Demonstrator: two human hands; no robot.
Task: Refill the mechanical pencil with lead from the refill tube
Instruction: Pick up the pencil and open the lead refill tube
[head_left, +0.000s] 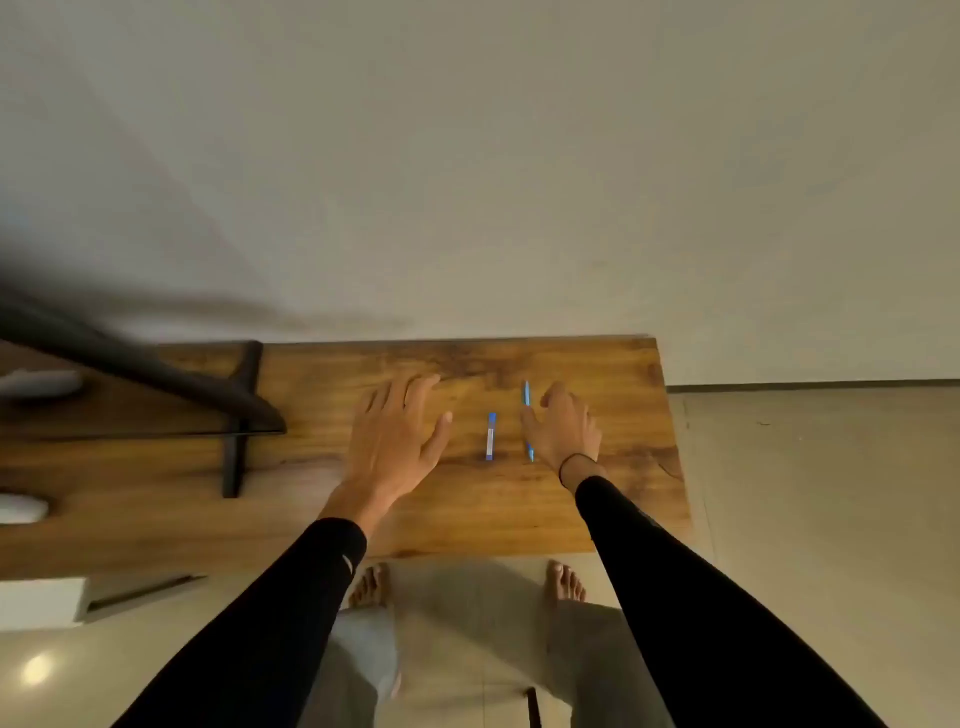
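A thin blue mechanical pencil (526, 395) lies lengthwise on the wooden table (519, 509), partly covered by my right hand (563, 428). That hand rests over the pencil's near half with fingers spread, its thumb touching the pencil. A short refill tube (491, 436), white with blue ends, lies just left of the pencil, between both hands. My left hand (395, 441) hovers flat and open to the left of the tube, holding nothing.
A dark monitor stand (241, 415) and the dark blurred edge of a screen (130, 358) occupy the table's left part. The table's right edge (675, 441) drops to a tiled floor. The wall stands right behind the table. My bare feet (566, 582) are below the front edge.
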